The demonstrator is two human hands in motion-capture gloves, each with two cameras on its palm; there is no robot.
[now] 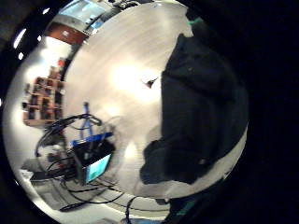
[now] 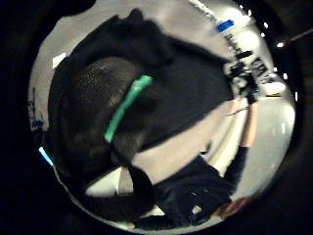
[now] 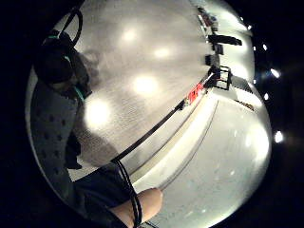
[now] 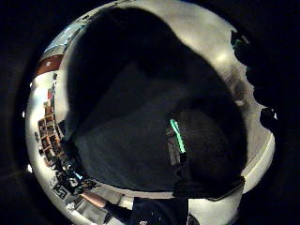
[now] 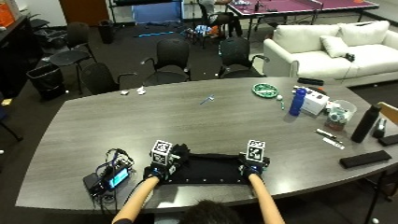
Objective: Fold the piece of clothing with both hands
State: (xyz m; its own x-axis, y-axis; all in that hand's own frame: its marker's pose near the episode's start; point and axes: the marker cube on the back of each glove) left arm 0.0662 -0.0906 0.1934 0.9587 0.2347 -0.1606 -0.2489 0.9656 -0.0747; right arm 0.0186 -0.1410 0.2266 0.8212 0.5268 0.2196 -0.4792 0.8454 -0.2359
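A black garment (image 5: 208, 170) lies flat as a wide strip on the grey table (image 5: 187, 121), close to its near edge. My left hand (image 5: 160, 172) is at the garment's left end and my right hand (image 5: 252, 171) at its right end. The left little finger side view shows the dark cloth (image 1: 201, 107) spread on the tabletop beneath the hand. Both thumb side views are filled with cloth (image 2: 195, 88) (image 4: 122, 140), seen behind a gloved thumb (image 2: 98, 117) (image 4: 206, 140). The right little finger side view shows bare tabletop (image 3: 142, 71) past the garment's end.
A small device with a lit screen and tangled cables (image 5: 109, 177) sits just left of my left hand. At the far right stand a blue bottle (image 5: 298, 101), a white box (image 5: 316, 101), a black bottle (image 5: 364, 123) and a black case (image 5: 364, 159). A green plate (image 5: 266, 89) lies further back.
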